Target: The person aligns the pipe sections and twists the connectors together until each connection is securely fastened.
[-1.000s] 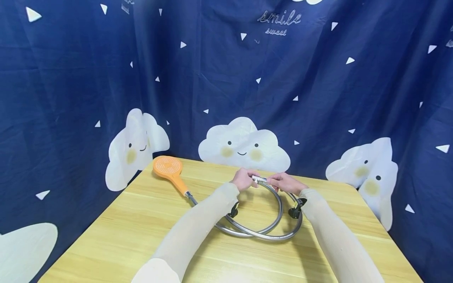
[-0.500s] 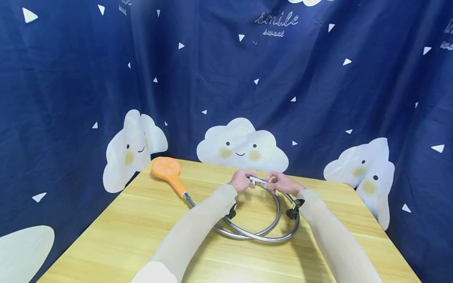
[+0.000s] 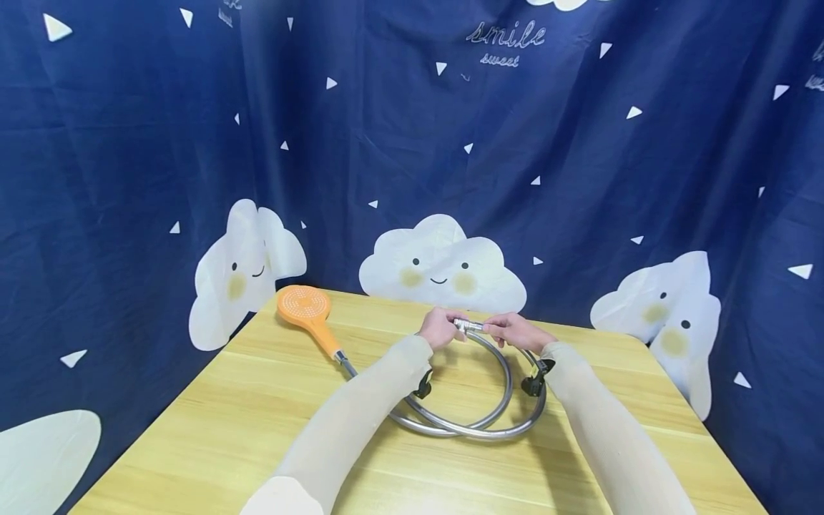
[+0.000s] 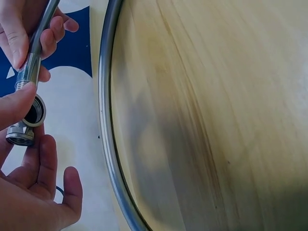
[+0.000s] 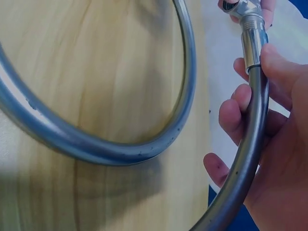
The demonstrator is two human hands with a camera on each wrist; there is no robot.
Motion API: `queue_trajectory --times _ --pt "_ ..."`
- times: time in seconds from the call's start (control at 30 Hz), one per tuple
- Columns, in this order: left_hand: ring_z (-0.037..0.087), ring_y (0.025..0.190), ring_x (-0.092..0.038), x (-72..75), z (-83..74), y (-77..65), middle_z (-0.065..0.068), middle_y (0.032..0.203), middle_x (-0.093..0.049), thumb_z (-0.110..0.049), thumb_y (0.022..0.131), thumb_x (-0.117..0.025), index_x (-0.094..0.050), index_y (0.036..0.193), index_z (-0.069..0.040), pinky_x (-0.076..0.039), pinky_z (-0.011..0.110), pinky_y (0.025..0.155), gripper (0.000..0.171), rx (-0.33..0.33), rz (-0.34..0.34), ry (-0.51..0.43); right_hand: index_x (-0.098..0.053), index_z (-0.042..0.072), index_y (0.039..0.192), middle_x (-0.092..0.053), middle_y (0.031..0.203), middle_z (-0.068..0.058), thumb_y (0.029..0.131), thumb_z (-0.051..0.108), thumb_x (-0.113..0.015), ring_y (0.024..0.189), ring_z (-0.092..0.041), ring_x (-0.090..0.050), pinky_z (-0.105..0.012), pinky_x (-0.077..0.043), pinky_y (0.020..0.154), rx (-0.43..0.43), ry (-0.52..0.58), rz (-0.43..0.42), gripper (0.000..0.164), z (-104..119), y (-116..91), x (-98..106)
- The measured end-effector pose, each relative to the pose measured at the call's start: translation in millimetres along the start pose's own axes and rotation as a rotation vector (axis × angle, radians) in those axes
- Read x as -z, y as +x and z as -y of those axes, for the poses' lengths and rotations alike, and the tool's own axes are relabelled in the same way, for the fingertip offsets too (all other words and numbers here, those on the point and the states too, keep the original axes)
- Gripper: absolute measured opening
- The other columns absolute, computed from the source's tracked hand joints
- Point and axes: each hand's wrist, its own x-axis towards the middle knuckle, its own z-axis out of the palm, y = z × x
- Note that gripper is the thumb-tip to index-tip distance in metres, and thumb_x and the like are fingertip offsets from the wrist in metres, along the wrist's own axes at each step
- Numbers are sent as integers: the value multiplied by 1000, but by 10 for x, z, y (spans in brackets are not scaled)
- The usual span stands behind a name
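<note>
My left hand [image 3: 439, 327] pinches a chrome tee fitting [image 4: 20, 130] with threaded openings, between thumb and fingers. Its side opening faces the left wrist camera. Onto the fitting's other end goes the metal nut [image 5: 254, 45] of a grey shower hose [image 5: 252, 125]; some thread shows between nut and fitting. My right hand [image 3: 520, 333] holds the hose end, thumb on the nut, fingers curled round the hose. The hose loops down across the table to an orange shower head [image 3: 305, 303], which lies face up at the far left.
The wooden table [image 3: 257, 400] ends at its back edge just beyond both hands. A blue curtain [image 3: 412, 143] with clouds and triangles hangs behind and on both sides. Loops of hose cross beneath the forearms.
My right fingers shift at the hose nut: they draw back and spread half a second ago, then close on it again. The left hand keeps the tee fitting in place.
</note>
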Motion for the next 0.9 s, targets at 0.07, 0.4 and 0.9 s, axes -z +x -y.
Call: queue_trajectory --times 0.07,0.4,0.9 --pt "13 89 -63 10 -17 -7 0 100 -77 0 68 -85 -80 105 -16 -49 25 76 41 -1 -3 3 -67 4 117 -56 73 -15 104 27 -55 62 -18 -47 -26 -32 55 -35 19 -12 28 15 10 6" --pt "12 86 -63 -25 -47 -43 -2 97 -77 3 66 -85 -80 102 -16 -49 24 75 41 5 -9 -12 -56 1 110 -60 74 -7 98 22 -66 67 -23 -55 -28 -35 58 -67 121 -28 26 -25 -40 -50" --pt "12 85 -64 -38 -43 -55 0 96 -77 2 66 -86 -80 101 -16 -50 24 74 39 2 -9 12 -67 0 110 -57 76 -17 105 32 -53 66 -24 -52 -26 -37 57 -35 16 19 36 -27 -63 -13"
